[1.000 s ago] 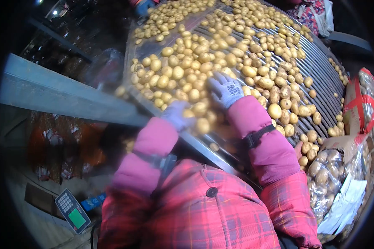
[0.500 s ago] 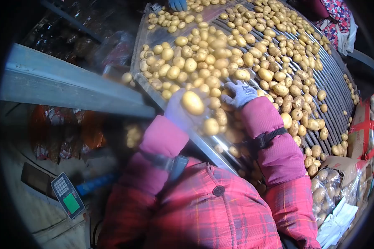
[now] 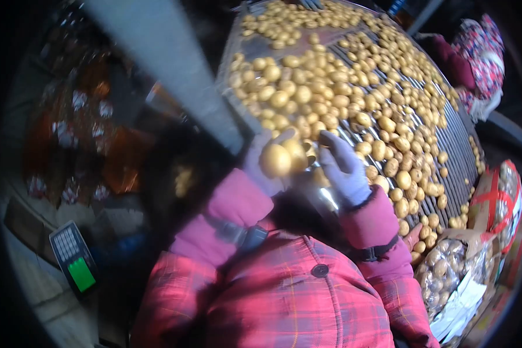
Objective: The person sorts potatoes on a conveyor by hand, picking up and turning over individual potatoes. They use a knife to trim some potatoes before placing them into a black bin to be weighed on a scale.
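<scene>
Yellow potatoes (image 3: pixel 330 87) cover a barred roller conveyor (image 3: pixel 453 142) that slopes away from me. My left hand (image 3: pixel 260 168), in a pale glove, is cupped at the conveyor's near edge with potatoes (image 3: pixel 276 160) in its palm. My right hand (image 3: pixel 345 168), also gloved, hovers just beside it with fingers spread, over the edge of the pile. Both arms wear pink sleeves over a red plaid jacket.
A grey metal beam (image 3: pixel 174 64) runs along the conveyor's left side. A scale with a keypad and green screen (image 3: pixel 73 257) sits low left. A mesh sack of potatoes (image 3: pixel 446 272) and a red-taped box (image 3: pixel 496 200) stand at right. Another person's patterned sleeve (image 3: pixel 475 58) is at the far right.
The camera has swung left and closer. My left hand has drawn potatoes off the conveyor's edge toward me. My right hand has lifted off the pile and pulled back beside the left.
</scene>
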Motion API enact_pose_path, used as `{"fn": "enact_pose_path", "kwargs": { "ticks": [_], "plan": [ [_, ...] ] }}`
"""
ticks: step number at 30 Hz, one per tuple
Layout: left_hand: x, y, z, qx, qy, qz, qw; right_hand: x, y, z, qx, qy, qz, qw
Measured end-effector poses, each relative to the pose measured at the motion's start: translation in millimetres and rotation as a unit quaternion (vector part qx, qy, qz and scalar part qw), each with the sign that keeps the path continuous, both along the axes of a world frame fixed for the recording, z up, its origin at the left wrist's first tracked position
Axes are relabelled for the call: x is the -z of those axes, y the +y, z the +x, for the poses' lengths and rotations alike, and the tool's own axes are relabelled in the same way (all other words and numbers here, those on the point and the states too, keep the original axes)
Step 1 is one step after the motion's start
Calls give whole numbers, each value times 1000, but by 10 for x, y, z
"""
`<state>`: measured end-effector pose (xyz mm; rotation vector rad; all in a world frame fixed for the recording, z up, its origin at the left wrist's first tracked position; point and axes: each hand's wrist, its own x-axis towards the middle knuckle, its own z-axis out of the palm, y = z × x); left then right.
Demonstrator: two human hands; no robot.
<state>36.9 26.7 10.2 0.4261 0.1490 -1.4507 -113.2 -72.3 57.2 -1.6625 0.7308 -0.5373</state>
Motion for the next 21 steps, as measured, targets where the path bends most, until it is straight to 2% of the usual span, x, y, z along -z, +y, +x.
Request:
{"fn": "enact_pose_path", "kwargs": {
  "ticks": [2,4,5,8,11,14,15,16,17,18,19,20,21],
  "plan": [
    [-2,200,107,3,-8,-51,999,278,-34,-16,-5,5,-103,995],
    [87,398,218,23,30,-103,994,395,28,-27,-36,91,-263,960],
    [132,529,235,7,119,-179,977,309,116,37,-52,132,-356,924],
    [322,1001,406,-52,125,-113,984,545,201,91,-130,173,-436,873],
    [671,1613,487,-165,147,-50,974,836,196,30,-174,195,-528,808],
    [1008,2214,677,-300,134,50,943,1054,41,-7,-181,202,-551,789],
    [1027,2376,849,-339,101,50,934,1072,26,-4,-184,199,-554,787],
    [855,2552,1075,-350,70,24,934,1077,29,-4,-174,194,-560,787],
    [680,2656,1293,-404,120,37,906,1074,40,-4,-164,192,-564,786],
    [352,2702,1431,-426,-265,282,818,1040,71,23,-165,194,-564,785],
    [162,2722,1599,-352,-595,460,557,967,120,70,-172,222,-545,790],
    [216,2881,2000,-523,-334,309,721,872,173,86,-170,257,-524,794],
    [389,3104,2393,-600,-14,120,791,740,228,141,-183,225,-505,813]
  ]
}}
